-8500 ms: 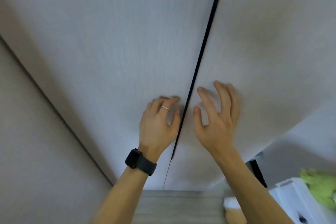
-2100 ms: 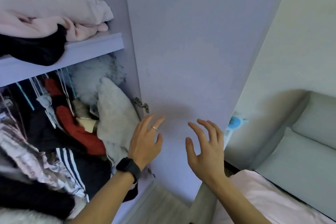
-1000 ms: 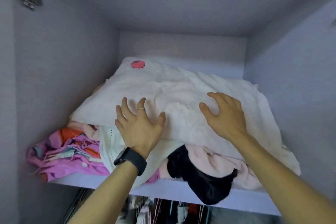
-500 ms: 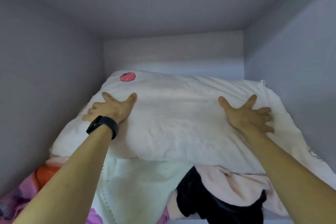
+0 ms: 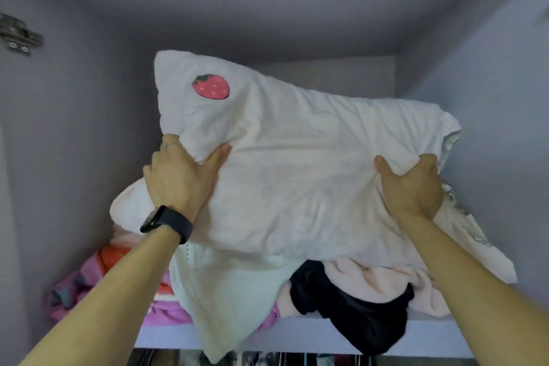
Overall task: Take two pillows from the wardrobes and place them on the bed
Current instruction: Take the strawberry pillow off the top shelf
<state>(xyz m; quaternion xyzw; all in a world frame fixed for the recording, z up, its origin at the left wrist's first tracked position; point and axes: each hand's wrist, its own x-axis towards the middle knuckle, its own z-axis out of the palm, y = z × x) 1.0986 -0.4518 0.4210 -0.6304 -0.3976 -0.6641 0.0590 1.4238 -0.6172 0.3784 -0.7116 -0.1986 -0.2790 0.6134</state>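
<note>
A white pillow (image 5: 297, 163) with a pink strawberry patch near its upper left corner is tilted up off the pile on the top shelf of the open wardrobe. My left hand (image 5: 181, 175), with a ring and a black watch on the wrist, grips its left edge. My right hand (image 5: 411, 184) grips the right edge. Beneath it lies a second white cushion-like item (image 5: 130, 208), mostly hidden. The bed is out of sight.
The shelf (image 5: 297, 333) carries a heap of clothes: a white knit piece (image 5: 225, 300) hanging over the edge, a black garment (image 5: 356, 312), pale pink fleece (image 5: 383, 279) and pink-purple fabric (image 5: 77, 291). Wardrobe walls close in on both sides; a hinge (image 5: 19, 37) sits upper left.
Both hands went from lying flat on the pillow to gripping its sides. The pillow has been lifted and tilted up toward me, off the pile.
</note>
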